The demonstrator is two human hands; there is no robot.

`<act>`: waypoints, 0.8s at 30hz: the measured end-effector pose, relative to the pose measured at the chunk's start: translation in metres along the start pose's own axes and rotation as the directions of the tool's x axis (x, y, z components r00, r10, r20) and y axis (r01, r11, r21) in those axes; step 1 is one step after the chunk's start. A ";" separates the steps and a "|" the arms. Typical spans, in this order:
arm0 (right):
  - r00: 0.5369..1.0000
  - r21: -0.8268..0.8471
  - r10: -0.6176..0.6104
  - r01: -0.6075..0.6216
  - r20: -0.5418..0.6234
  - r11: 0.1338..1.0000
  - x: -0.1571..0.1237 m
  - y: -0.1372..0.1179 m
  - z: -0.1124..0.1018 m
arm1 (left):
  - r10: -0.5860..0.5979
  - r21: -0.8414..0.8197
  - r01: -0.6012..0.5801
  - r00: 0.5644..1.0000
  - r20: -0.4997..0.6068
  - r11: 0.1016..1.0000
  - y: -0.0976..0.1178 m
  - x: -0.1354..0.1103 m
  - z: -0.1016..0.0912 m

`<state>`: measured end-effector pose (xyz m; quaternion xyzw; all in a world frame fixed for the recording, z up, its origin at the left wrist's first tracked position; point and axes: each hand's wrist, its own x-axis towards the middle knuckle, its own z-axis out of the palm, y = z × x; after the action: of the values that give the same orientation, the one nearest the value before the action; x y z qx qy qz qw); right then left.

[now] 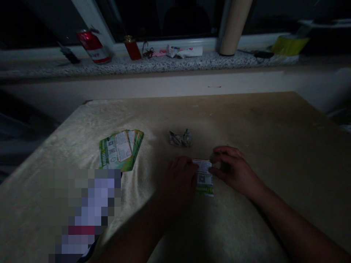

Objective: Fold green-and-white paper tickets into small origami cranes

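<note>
A small green-and-white printed leaflet (205,179) lies on the table between my hands, text and a square code facing up. My left hand (179,175) has its curled fingers on the leaflet's left edge. With thumb and fingertips, my right hand (233,166) pinches the upper right edge; its other fingers are bent. Just beyond my hands sit two small folded paper pieces (181,139), dark and crumpled-looking. To the left, several similar leaflets (119,149) lie fanned in an overlapping stack.
A pixelated, blurred-out object (93,208) is at the table's near left. Along the granite windowsill (170,65) stand a red can (93,46), a small red bottle (132,48), crumpled wrappers (183,52), a tall cardboard tube (234,27) and a yellow item (289,45). The light is dim.
</note>
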<state>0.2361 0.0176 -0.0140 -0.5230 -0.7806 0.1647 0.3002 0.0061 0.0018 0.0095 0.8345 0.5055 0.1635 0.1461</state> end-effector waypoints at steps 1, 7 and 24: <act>1.000 0.003 -0.012 0.012 0.019 1.000 0.000 -0.001 -0.002 | 0.023 -0.007 -0.023 1.000 -0.002 1.000 0.000 0.000 0.002; 0.986 0.049 -0.095 0.089 0.136 0.995 0.000 -0.003 -0.013 | 0.037 -0.053 -0.036 0.999 0.020 0.998 0.002 0.002 0.000; 0.985 0.137 -0.144 0.130 0.097 0.982 -0.001 -0.004 -0.011 | 0.265 -0.233 -0.237 0.960 0.095 0.943 0.001 0.001 -0.016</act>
<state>0.2409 0.0147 -0.0033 -0.4378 -0.8172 0.2217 0.3022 0.0010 0.0036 0.0247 0.8795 0.3636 0.1830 0.2465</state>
